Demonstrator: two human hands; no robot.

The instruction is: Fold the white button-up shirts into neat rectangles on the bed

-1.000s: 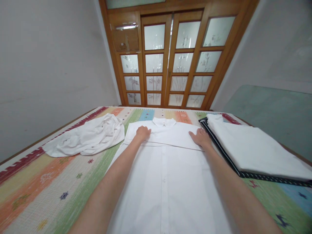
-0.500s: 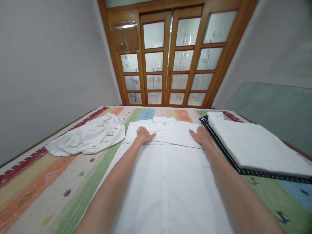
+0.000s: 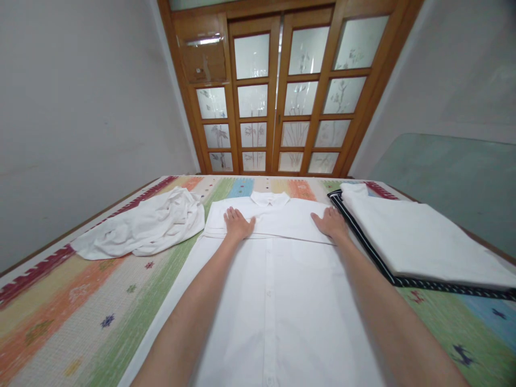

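A white collared shirt (image 3: 269, 301) with a button front lies spread out on the table, its collar at the far end. Across its upper part, below the collar, runs a horizontal fold edge. My left hand (image 3: 239, 222) rests flat on the left chest of the shirt, fingers stretched out and thumb apart. On the opposite side, my right hand (image 3: 330, 221) lies near the right shoulder edge, also with fingers extended and thumb pointing inward. Both palms press on the cloth, and neither hand grips anything.
A crumpled white garment (image 3: 145, 226) lies left of the shirt. To the right is a folded white garment (image 3: 435, 242) on a black-and-white striped one (image 3: 363, 242). A striped, colourful tablecloth (image 3: 121, 301) covers the table. Wooden glass-paned doors (image 3: 278, 129) stand beyond; walls flank both sides.
My left hand has its fingers slightly more spread and extended than before. The right hand stays in nearly the same place on the shirt, and the whole view has shifted a little.
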